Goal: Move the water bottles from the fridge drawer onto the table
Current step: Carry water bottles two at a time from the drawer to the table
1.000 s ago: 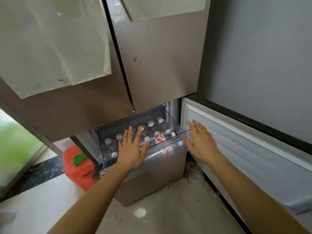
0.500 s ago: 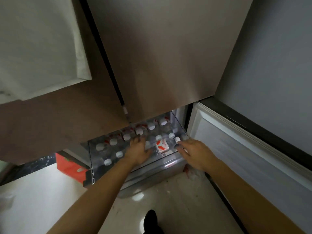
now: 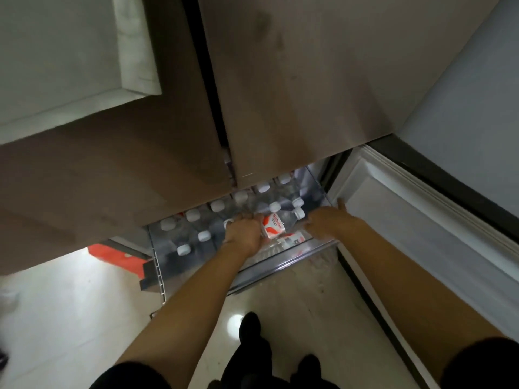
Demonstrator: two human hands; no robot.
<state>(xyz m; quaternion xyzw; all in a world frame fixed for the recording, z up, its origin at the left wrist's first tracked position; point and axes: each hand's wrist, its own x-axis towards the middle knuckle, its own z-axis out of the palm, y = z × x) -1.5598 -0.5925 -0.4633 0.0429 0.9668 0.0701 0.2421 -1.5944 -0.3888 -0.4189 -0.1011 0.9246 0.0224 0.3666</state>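
Clear plastic water bottles (image 3: 217, 205) with white caps stand upright in rows inside the fridge drawer (image 3: 280, 266), which is pulled out toward the person. One labelled bottle (image 3: 276, 224), wrapped in red and white, lies tilted on top of the others near the drawer's right end, its cap pointing far and right. A second lying bottle (image 3: 293, 239) shows just beneath it, by the near wall.

Both hands are down in the drawer, one on each side of the labelled bottle. The left hand (image 3: 244, 231) is against the label's left edge with its fingers bent downward among the caps; whether they grip the bottle or only touch it cannot be told. The right hand (image 3: 327, 221) is just beside the bottle's neck, thumb spread out to the right; its fingers are hidden, so its grasp cannot be told either.

Brown upper fridge doors (image 3: 295, 94) overhang the far rows. An open lower door (image 3: 407, 220) with a white lining stands to the right. A red box (image 3: 112, 255) sits on the pale floor (image 3: 70, 318) left of the drawer, and the person's dark shoes (image 3: 251, 329) show near the bottom.
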